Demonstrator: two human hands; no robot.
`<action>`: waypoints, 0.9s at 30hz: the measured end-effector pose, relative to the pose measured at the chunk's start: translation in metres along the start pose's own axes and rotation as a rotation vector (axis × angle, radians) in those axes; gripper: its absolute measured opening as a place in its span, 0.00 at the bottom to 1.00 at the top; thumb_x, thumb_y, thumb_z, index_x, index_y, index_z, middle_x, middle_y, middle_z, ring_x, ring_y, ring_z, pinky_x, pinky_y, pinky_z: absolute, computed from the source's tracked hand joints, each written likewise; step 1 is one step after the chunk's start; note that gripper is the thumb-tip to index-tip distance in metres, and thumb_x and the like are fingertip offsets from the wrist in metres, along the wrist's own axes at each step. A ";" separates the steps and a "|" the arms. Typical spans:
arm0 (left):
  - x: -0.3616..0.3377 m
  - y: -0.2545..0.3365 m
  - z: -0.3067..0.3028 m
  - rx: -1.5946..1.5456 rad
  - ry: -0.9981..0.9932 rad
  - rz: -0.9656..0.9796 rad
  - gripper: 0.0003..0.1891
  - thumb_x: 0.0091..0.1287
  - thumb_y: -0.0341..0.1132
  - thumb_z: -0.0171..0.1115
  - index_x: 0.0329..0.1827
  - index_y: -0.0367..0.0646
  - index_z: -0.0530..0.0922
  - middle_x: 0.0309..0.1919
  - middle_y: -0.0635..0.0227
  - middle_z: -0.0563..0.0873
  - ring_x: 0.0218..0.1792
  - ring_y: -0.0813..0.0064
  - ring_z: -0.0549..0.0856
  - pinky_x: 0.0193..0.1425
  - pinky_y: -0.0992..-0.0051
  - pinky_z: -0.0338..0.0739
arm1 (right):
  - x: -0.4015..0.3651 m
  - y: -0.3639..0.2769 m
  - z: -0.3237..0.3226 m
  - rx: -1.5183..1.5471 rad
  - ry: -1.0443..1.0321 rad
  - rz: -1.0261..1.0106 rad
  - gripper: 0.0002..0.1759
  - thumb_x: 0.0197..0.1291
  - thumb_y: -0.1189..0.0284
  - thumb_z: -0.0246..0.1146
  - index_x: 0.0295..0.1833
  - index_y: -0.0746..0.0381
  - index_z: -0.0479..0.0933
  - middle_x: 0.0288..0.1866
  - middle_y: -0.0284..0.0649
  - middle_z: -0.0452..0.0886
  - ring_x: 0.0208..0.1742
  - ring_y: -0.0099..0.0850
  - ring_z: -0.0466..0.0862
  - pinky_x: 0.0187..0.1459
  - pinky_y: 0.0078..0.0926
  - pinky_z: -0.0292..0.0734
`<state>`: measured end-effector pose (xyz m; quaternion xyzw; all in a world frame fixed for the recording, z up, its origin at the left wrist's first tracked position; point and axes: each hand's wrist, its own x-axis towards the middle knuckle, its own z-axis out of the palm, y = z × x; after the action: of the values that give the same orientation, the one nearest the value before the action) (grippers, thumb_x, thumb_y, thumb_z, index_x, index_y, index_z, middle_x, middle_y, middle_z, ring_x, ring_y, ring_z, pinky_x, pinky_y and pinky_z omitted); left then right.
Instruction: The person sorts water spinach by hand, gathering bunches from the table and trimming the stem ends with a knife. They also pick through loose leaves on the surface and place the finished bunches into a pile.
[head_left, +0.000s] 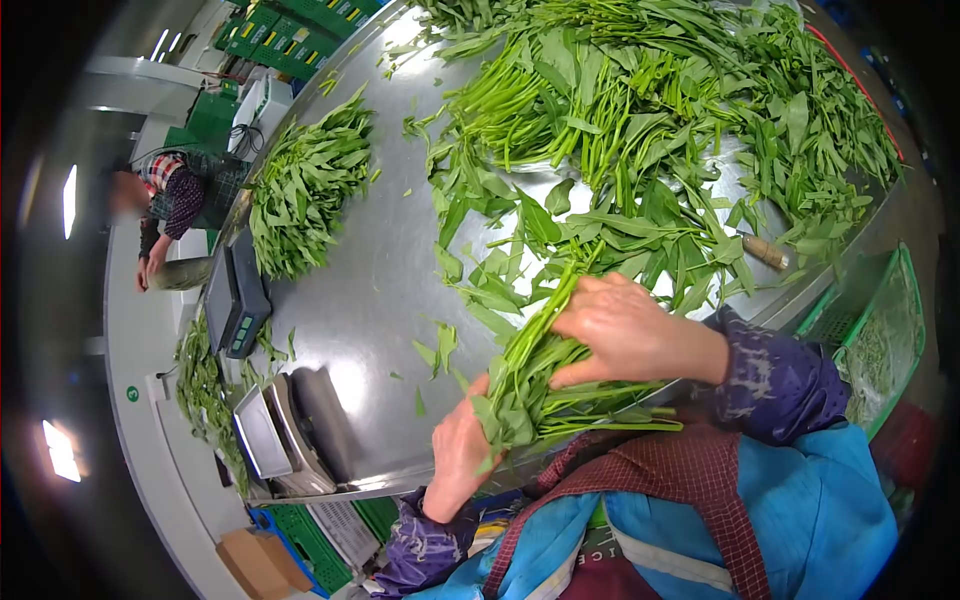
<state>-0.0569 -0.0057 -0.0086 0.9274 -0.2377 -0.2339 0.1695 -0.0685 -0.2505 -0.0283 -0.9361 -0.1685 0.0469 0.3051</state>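
Observation:
A bunch of leafy greens with long stems, like water spinach (535,375), is held close to my body above the near edge of the metal table. My left hand (463,450) is closed round its leafy lower-left end. On the upper side of the bunch, my right hand (625,330) has its fingers curled over several stems, with the thumb pressed along them. Loose leaves and stems (640,235) lie just beyond my right hand. Among them, to the right, shows a wooden handle (765,252); what it belongs to is mostly covered by leaves.
A large heap of greens (600,90) covers the far and right table (400,240). A neat pile of greens (310,190) lies left, near a dark scale (238,295) and a second scale (285,435). A green crate (880,340) stands right. Another person (180,200) works far left.

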 end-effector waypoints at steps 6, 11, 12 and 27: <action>-0.007 -0.010 0.005 -0.007 0.016 -0.079 0.32 0.46 0.29 0.66 0.59 0.42 0.67 0.41 0.54 0.81 0.40 0.52 0.81 0.44 0.65 0.75 | -0.015 0.029 -0.014 0.194 0.278 0.015 0.07 0.53 0.69 0.61 0.30 0.63 0.79 0.29 0.43 0.79 0.34 0.33 0.79 0.35 0.30 0.72; -0.004 -0.035 0.008 -0.128 -0.023 0.138 0.28 0.50 0.28 0.66 0.57 0.39 0.70 0.46 0.56 0.81 0.46 0.61 0.80 0.51 0.69 0.73 | -0.022 0.049 -0.044 0.603 0.202 0.180 0.18 0.48 0.72 0.64 0.47 0.64 0.75 0.41 0.40 0.78 0.39 0.27 0.78 0.38 0.24 0.75; -0.005 -0.042 0.011 -0.127 -0.024 0.145 0.28 0.50 0.28 0.66 0.57 0.39 0.70 0.46 0.56 0.81 0.46 0.61 0.80 0.51 0.69 0.73 | -0.021 0.043 -0.041 0.729 0.126 0.119 0.26 0.46 0.71 0.66 0.53 0.63 0.72 0.47 0.41 0.77 0.42 0.26 0.77 0.39 0.24 0.76; -0.012 -0.042 -0.005 -0.947 -0.371 -0.323 0.29 0.49 0.30 0.71 0.55 0.36 0.71 0.49 0.65 0.78 0.50 0.72 0.75 0.57 0.72 0.68 | -0.019 0.046 -0.046 1.065 0.331 0.253 0.16 0.51 0.78 0.62 0.47 0.68 0.74 0.39 0.37 0.81 0.37 0.21 0.79 0.37 0.17 0.76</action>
<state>-0.0489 0.0364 -0.0179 0.7171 0.0138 -0.4987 0.4867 -0.0645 -0.3177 -0.0185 -0.6611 0.0420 0.0143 0.7490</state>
